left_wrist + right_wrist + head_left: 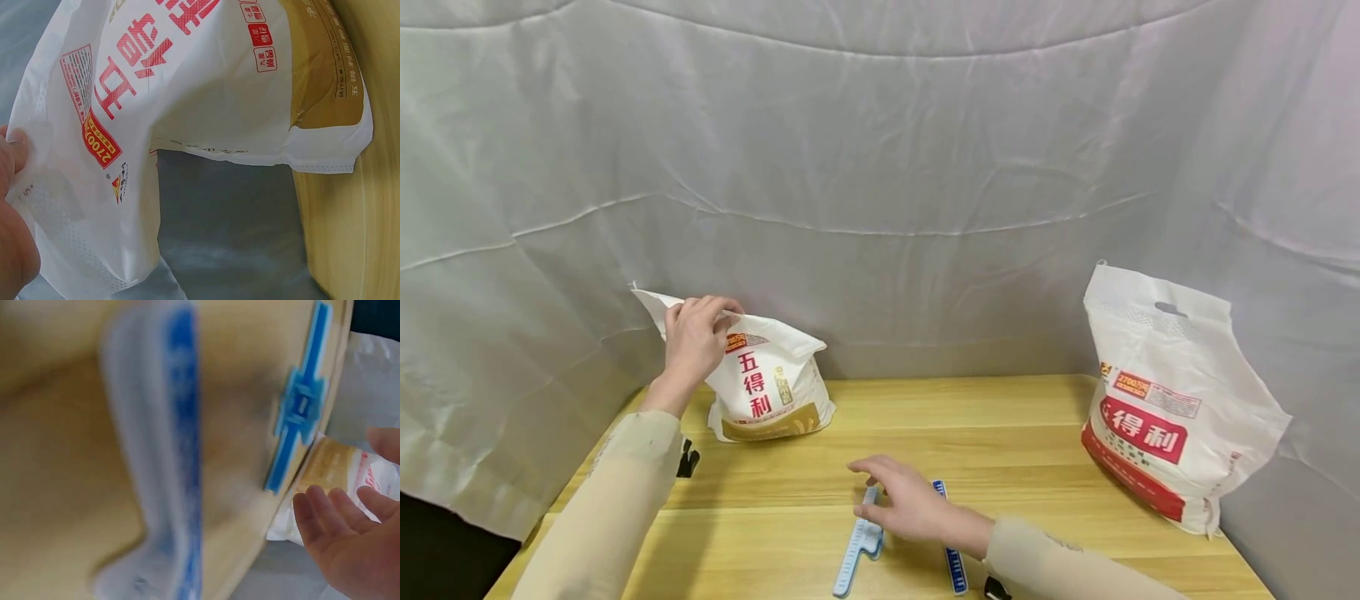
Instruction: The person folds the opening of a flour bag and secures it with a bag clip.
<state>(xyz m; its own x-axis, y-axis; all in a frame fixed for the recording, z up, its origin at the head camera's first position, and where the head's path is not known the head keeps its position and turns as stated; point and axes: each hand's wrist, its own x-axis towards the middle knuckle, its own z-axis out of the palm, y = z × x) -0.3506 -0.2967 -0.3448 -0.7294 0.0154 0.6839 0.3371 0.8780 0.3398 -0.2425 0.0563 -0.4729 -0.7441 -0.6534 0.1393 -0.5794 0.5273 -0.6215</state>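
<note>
A white flour bag (767, 375) with red characters and a gold band stands at the back left of the table. My left hand (696, 342) grips its folded top edge; in the left wrist view my thumb presses on the white plastic of the bag (206, 106). Over the front middle, my right hand (910, 504) hovers with fingers spread and nothing held. Just below it lies a light blue bag clip (853, 554), seen whole in the right wrist view. A dark blue bag clip (955, 571) lies beside it, partly hidden by my right wrist and blurred in the right wrist view.
A second white flour bag (1157, 408) with a red band and a cut-out handle stands upright at the right edge of the wooden table (955, 408). Grey cloth (880, 167) hangs behind the table and along its sides.
</note>
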